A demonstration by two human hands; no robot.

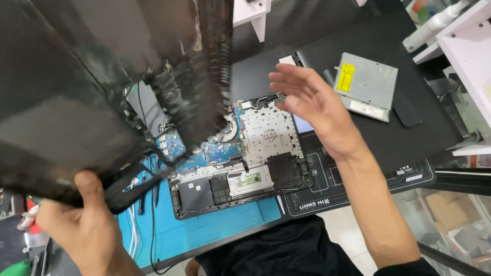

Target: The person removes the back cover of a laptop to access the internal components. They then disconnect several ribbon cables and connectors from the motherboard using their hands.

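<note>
My left hand (pixel 84 220) grips a large black laptop bottom cover (pixel 76 97), lifted up and tilted at the left, blurred by motion. Below it lies the opened laptop (pixel 245 153), its blue circuit board, fan and silver metal plate exposed. My right hand (pixel 312 99) hovers open above the laptop's far right corner, fingers spread and pointing left, holding nothing.
A blue work mat (pixel 204 230) and a black printed mat (pixel 348 179) lie under the laptop. A silver optical drive (pixel 368 84) with a yellow label rests at the right. White shelving (pixel 465 51) stands at the far right. Cables (pixel 138 220) lie by my left hand.
</note>
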